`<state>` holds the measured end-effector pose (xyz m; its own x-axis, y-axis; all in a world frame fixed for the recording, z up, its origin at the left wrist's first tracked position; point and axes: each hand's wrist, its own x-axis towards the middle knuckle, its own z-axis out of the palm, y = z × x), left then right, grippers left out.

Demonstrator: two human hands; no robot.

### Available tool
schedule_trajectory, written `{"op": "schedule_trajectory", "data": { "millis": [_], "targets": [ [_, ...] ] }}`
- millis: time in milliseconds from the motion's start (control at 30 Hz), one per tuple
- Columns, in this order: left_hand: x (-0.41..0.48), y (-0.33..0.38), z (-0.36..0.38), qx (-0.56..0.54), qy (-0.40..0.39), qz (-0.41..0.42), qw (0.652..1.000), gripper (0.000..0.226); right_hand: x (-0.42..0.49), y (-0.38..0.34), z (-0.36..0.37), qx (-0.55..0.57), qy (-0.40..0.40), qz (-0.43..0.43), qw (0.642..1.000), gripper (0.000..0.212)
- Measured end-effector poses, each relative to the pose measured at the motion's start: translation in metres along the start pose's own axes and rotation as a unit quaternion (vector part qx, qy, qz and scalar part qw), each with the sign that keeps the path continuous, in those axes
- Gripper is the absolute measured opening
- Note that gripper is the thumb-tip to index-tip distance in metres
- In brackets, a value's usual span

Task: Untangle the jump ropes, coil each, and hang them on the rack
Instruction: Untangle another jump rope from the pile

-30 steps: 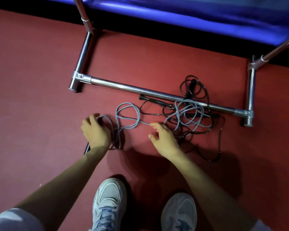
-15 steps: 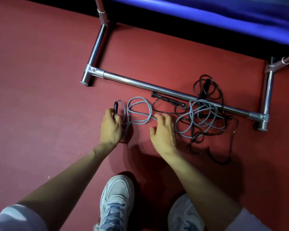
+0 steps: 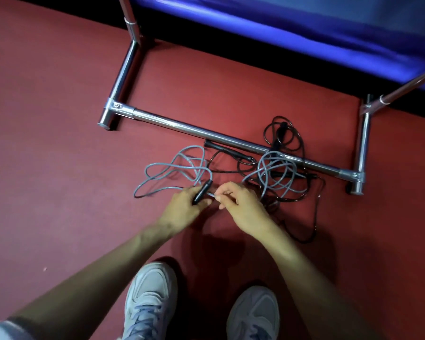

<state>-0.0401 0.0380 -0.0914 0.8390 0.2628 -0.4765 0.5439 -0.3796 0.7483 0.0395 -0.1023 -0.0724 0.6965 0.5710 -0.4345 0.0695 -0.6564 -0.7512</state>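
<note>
the left hand has its fingers curled round the short black handle of the long grey jump rope. the right hand pinches the grey cord just beside that handle. the grey rope lies in loops on the red carpet floor, mixed up with the thin black jump rope at the shiny metal rack bar.

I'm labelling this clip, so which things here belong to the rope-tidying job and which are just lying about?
Job:
grey jump rope, pinched by the right hand
its black handle, gripped by the left hand
black jump rope, tangled with it
chrome rack

Not part of it:
blue mat
white shoes
red carpet
</note>
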Motion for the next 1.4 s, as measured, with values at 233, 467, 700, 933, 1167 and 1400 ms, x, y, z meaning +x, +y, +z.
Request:
{"op": "schedule_trajectory", "data": {
  "millis": [233,467,700,933,1167,1400],
  "targets": [
    [0.032,0.026,-0.031,-0.287,0.238,-0.132,0.919,0.024,0.002,0.016,-0.045,-0.386,0.092,-0.043,0.917,0.023],
    [0.032,0.053,-0.014,-0.233,0.182,-0.116,0.948,0.041,-0.002,0.032,-0.044,-0.054,0.146,0.002,0.988,0.022],
    [0.019,0.057,0.036,-0.063,0.090,-0.038,0.993,0.031,-0.005,0.037,-0.050,0.169,0.166,0.011,0.972,0.047],
    [0.035,0.079,0.059,-0.163,-0.016,-0.101,0.981,0.031,0.008,0.076,-0.076,-0.041,0.195,0.105,0.974,0.054],
    [0.032,0.073,0.071,-0.109,0.055,-0.041,0.992,0.037,-0.004,0.073,-0.072,-0.024,0.248,0.073,0.966,0.023],
    [0.032,0.076,0.048,-0.038,0.099,0.121,0.987,0.071,-0.014,0.019,-0.095,0.236,0.168,-0.055,0.956,0.031]
  ]
}}
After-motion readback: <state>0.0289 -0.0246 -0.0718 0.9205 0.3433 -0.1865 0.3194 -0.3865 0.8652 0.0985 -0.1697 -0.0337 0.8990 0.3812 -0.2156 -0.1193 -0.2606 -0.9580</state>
